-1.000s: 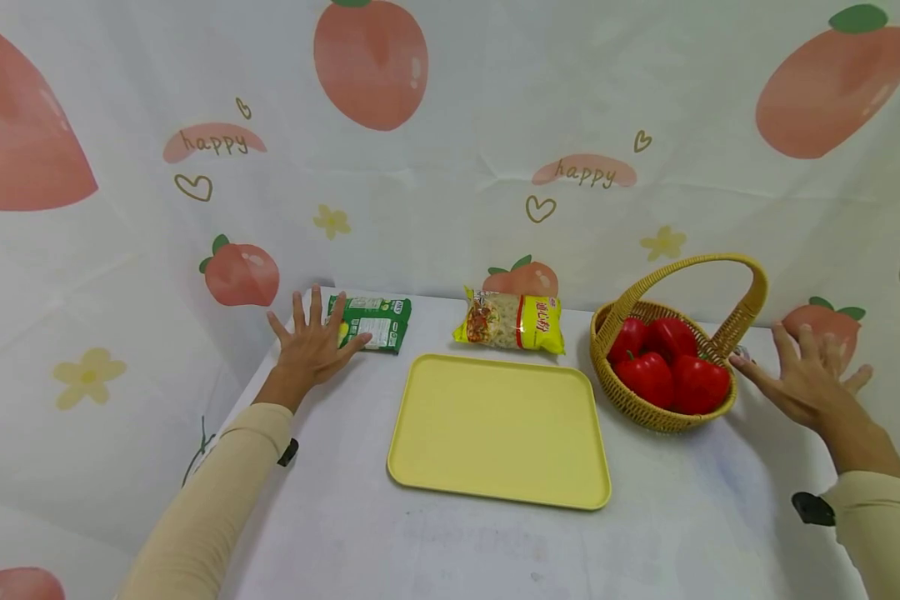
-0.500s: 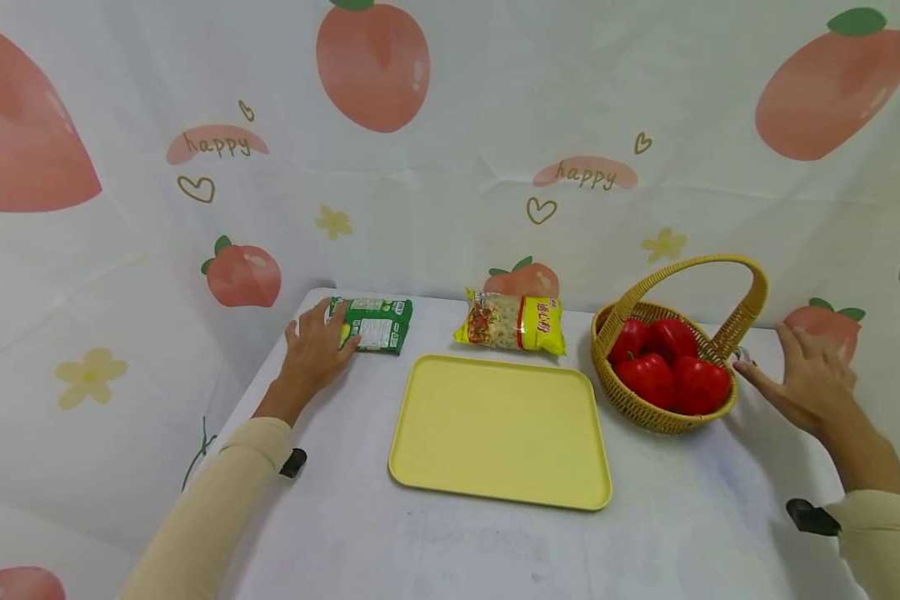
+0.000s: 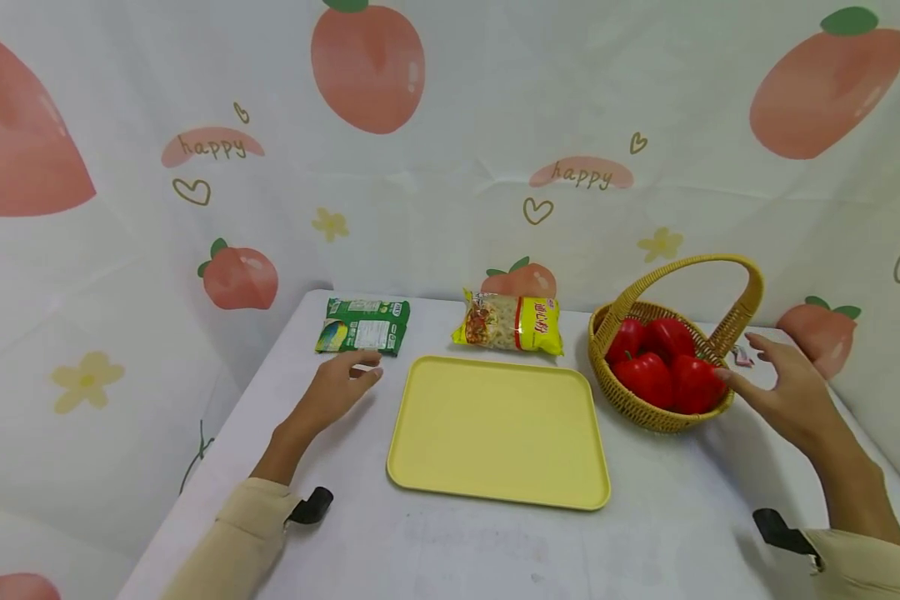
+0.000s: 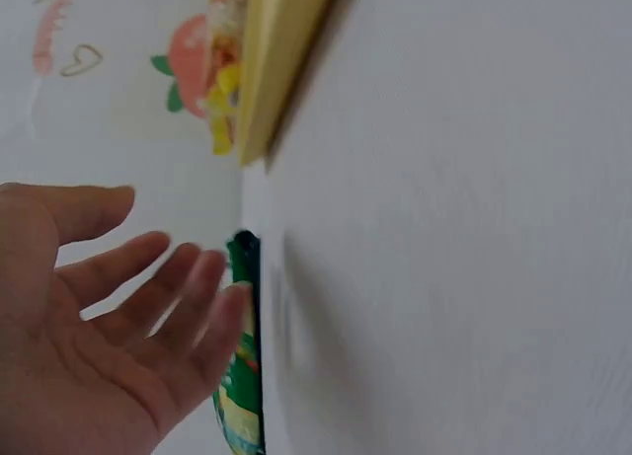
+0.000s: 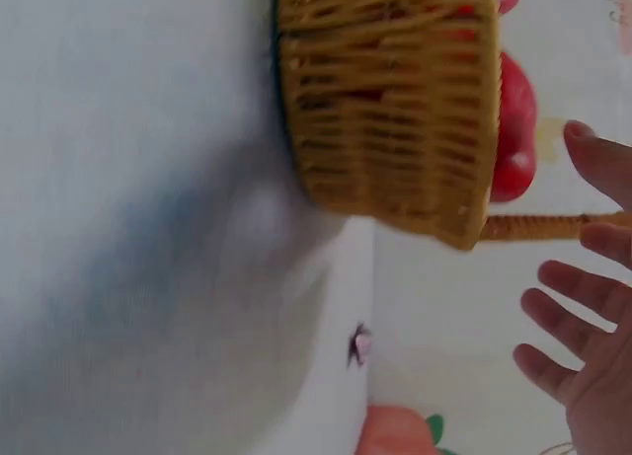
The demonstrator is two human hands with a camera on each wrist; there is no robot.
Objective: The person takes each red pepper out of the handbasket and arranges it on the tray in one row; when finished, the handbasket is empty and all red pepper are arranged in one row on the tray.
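Observation:
My left hand [image 3: 332, 393] is held above the table just in front of a flat green packet [image 3: 372, 333], its fingers loosely bent with nothing between them. In the left wrist view the fingers overlap the green packet [image 4: 242, 396]. On the right, my right hand [image 3: 789, 398] hovers by the wicker basket [image 3: 637, 408], thumb and fingers spread apart and holding nothing. Several red bell peppers [image 3: 648, 379] fill the basket, whose tall handle [image 3: 690, 262] arches over them. In the right wrist view the spread fingers stand beside the basket's woven wall [image 5: 385, 129].
A yellow tray [image 3: 498, 433] lies in the middle of the white table. Behind it, against the printed cloth backdrop, is a yellow bag of pasta [image 3: 506, 323]. A small wrapped item [image 3: 741, 357] lies between the basket and the right hand.
The left hand has drawn back off the green packet toward the near side, uncovering it. The right hand has moved left, closer to the basket, with its fingers less spread.

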